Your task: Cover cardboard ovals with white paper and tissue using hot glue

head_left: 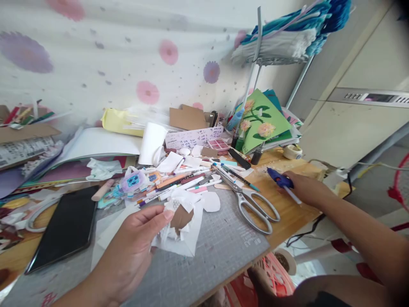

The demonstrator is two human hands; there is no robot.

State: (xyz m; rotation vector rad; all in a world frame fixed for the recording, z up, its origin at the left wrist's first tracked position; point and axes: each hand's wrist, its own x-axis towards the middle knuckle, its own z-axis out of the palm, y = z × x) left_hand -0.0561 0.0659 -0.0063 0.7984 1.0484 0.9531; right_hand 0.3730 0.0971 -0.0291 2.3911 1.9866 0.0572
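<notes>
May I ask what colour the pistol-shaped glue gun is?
The glue gun is blue; head view.

Plastic glue gun (281, 178); matt cardboard (181, 218); metal scissors (244, 194).

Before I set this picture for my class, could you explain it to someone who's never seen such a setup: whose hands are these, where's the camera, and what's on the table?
There is no machine here: these are one person's bare hands. The single picture comes from a camera worn on that person's head, looking forward and down. The left hand pinches a crumpled white piece with a brown patch. The right hand holds a blue glue gun. On the wooden table lies a grey cutting mat, with scissors, a pile of pens and a black flat device around the left hand.
</notes>
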